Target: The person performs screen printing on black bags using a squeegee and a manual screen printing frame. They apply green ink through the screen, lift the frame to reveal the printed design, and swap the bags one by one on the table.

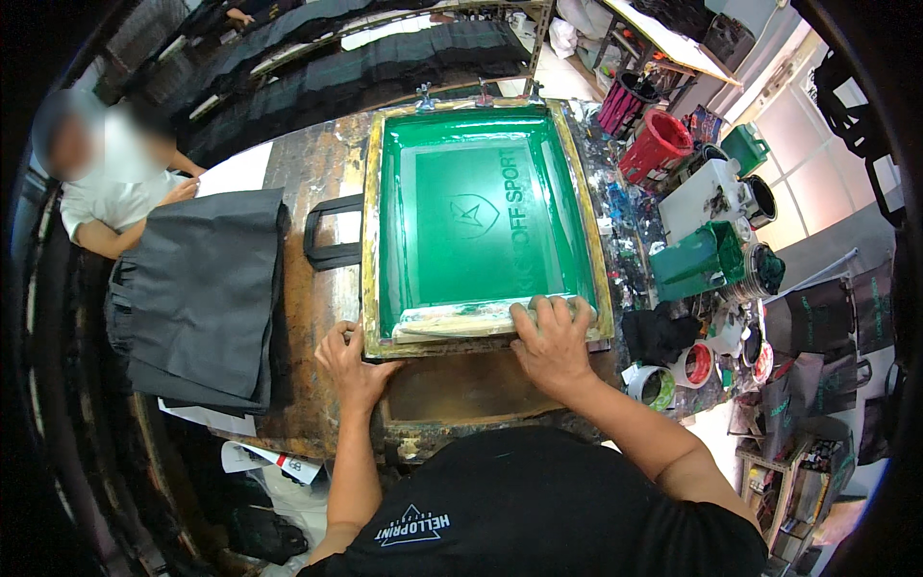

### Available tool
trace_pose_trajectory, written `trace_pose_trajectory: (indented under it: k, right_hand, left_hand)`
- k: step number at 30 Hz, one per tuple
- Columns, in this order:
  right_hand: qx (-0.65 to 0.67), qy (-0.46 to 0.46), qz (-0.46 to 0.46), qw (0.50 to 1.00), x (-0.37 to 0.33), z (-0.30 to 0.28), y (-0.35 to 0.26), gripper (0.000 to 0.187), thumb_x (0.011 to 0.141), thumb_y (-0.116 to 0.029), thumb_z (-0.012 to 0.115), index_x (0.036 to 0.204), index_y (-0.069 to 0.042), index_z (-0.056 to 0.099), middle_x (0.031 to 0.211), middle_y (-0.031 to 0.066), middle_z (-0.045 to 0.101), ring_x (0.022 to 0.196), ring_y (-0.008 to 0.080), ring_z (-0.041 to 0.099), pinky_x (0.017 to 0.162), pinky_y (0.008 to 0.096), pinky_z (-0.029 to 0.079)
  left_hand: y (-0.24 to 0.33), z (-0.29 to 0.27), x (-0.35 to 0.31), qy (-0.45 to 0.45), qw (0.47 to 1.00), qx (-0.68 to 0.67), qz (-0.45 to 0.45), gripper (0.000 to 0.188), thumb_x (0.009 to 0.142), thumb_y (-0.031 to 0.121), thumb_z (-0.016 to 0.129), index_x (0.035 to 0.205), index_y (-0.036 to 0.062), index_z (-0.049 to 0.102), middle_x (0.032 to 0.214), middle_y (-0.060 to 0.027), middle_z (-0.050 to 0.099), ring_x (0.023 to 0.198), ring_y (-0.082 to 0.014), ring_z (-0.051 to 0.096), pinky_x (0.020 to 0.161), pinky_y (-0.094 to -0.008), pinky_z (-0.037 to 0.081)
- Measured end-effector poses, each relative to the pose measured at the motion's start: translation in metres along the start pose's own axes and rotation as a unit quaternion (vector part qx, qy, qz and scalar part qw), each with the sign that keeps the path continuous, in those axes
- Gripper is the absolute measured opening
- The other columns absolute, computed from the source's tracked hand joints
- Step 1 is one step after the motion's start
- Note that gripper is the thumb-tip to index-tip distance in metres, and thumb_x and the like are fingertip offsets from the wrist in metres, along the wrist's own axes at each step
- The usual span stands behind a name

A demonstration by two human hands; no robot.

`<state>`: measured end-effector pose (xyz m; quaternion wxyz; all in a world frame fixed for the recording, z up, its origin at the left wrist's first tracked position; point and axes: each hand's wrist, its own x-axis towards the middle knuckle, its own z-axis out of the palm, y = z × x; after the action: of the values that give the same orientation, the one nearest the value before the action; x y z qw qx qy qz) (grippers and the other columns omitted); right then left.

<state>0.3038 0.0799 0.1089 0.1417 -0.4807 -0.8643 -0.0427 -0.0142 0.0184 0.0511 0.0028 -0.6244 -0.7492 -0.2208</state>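
Black shirt, nearest. Screen frame on desk: left hand clasping near-left corner, apparently steadying it; right hand curled over squeegee, grip uncertain. Dark fabric stack, left, seemingly for reach.

At one o'clock – white plastic bag; at two – red bucket and green bin stand near each other; at four, a filled shelf.

My screen frame looked like rough, paint-crusted wood, the ink in it smooth and glossy; the stacked cloth was matt, my wooden tabletop scuffed.
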Motion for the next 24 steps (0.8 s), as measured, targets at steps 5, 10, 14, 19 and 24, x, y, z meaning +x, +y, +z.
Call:
trace_pose_trajectory:
  k: [5,10,14,19,24]
  right_hand:
    - [0.016,0.012,-0.004,1.0,0.005,-0.012,-0.001,0.048,0.081,-0.028,0.08,0.125,-0.014,0.065,0.107,0.0094,0.058,0.108,0.0287,0.056,0.102,0.0582,0.036]
    - [0.002,0.035,-0.016,0.999,0.018,-0.037,-0.001,0.046,0.083,-0.031,0.079,0.124,-0.014,0.065,0.106,0.0104,0.059,0.108,0.0291,0.056,0.102,0.0568,0.035]
    - [-0.015,0.082,-0.024,0.996,0.048,-0.078,0.004,0.039,0.092,-0.046,0.071,0.113,-0.013,0.065,0.102,0.011,0.062,0.104,0.0289,0.058,0.099,0.0553,0.036]
    - [-0.081,0.229,-0.057,0.968,0.104,-0.129,0.015,0.05,0.091,-0.06,0.068,0.107,-0.012,0.068,0.095,0.0102,0.066,0.094,0.0278,0.063,0.091,0.0502,0.04]
    - [-0.135,0.315,-0.075,0.936,0.163,-0.158,0.031,0.051,0.093,-0.062,0.066,0.104,-0.013,0.073,0.088,0.01,0.072,0.087,0.0293,0.07,0.088,0.049,0.044]
  left_hand:
    - [-0.001,-0.002,-0.003,0.027,0.999,-0.022,-0.011,0.09,0.053,0.058,0.097,0.126,0.0131,0.074,0.117,-0.0067,0.06,0.119,-0.0305,0.049,0.109,-0.0503,0.029]
    - [-0.012,0.008,-0.01,0.072,0.988,-0.127,-0.049,0.097,0.054,0.051,0.101,0.135,0.0055,0.07,0.11,-0.0092,0.067,0.114,-0.0314,0.053,0.106,-0.0488,0.035]
    - [0.031,-0.027,0.015,0.112,0.901,-0.413,-0.07,0.089,0.069,0.032,0.1,0.142,-0.0018,0.062,0.118,-0.0118,0.07,0.113,-0.0251,0.061,0.101,-0.0428,0.048]
    - [0.072,-0.067,0.078,0.233,0.812,-0.535,0.012,0.07,0.088,0.016,0.09,0.145,-0.0055,0.057,0.125,-0.0083,0.068,0.11,-0.0159,0.064,0.099,-0.0301,0.05]
    - [0.096,-0.102,0.127,0.25,0.81,-0.531,-0.002,0.037,0.101,0.014,0.076,0.132,-0.0014,0.063,0.123,-0.0065,0.069,0.108,-0.0149,0.064,0.096,-0.0307,0.05]
